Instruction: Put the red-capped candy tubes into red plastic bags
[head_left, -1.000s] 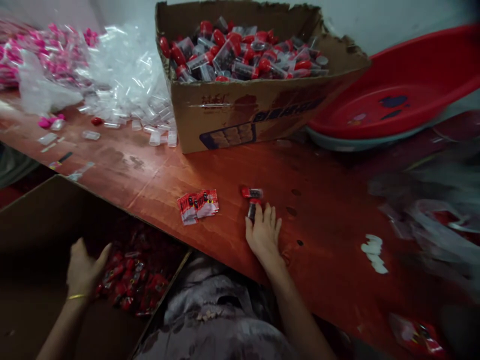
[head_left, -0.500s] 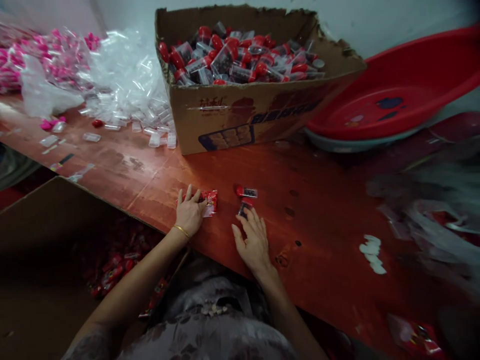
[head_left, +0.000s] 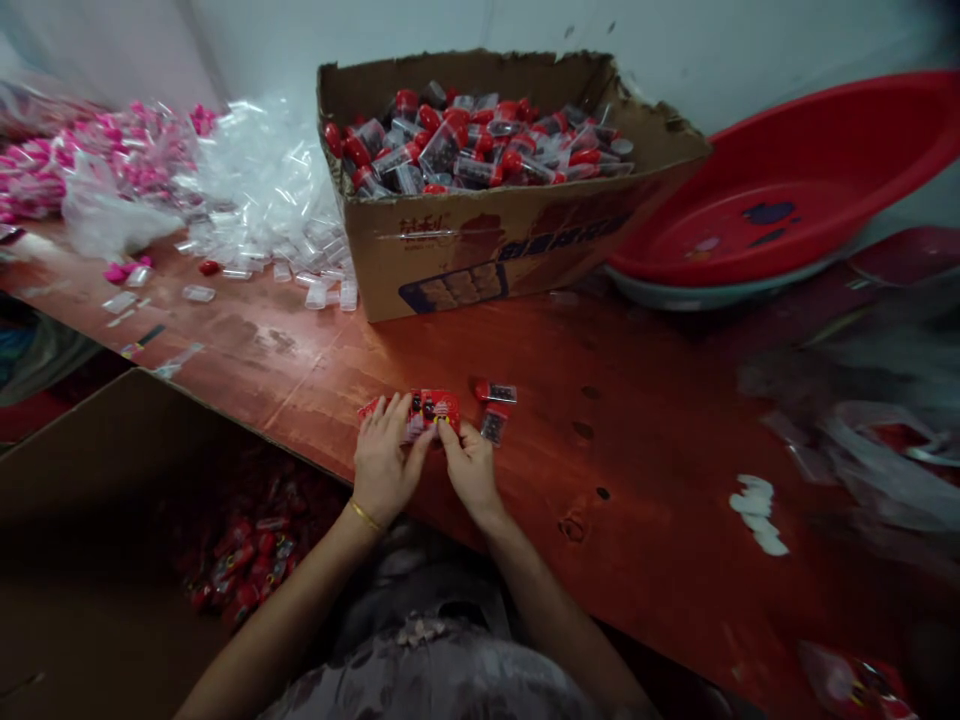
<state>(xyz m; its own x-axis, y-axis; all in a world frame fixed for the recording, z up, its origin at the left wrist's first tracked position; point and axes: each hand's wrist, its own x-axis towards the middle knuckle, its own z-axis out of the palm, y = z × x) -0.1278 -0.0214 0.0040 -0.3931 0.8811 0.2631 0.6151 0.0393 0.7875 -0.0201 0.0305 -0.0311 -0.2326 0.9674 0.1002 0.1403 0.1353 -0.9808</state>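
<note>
A red printed plastic packet [head_left: 435,404] is at the front of the table, between my two hands. My left hand [head_left: 384,455] lies over its left part, with the fingers across it and the thumb at its near edge. My right hand [head_left: 471,468] pinches the packet's near right edge between thumb and bent fingers. More red wrapping shows beneath my left fingers, but how many packets lie there is hidden. Just right of the packet are two small clear tubes with red tops and dark contents, a far tube [head_left: 501,393] and a near tube [head_left: 493,428].
Behind stands a cardboard box [head_left: 427,250] full of red-topped tubes. Clear plastic containers [head_left: 262,190] and pink pieces [head_left: 142,150] are heaped left. A red basin [head_left: 675,235] leans at back right. White pieces [head_left: 759,515] lie right. An open carton [head_left: 97,420] with red packets sits below left.
My right hand has moved left from the near tube to the packet and now pinches its edge. The packet has shifted slightly right, and my left thumb has come to its near edge.
</note>
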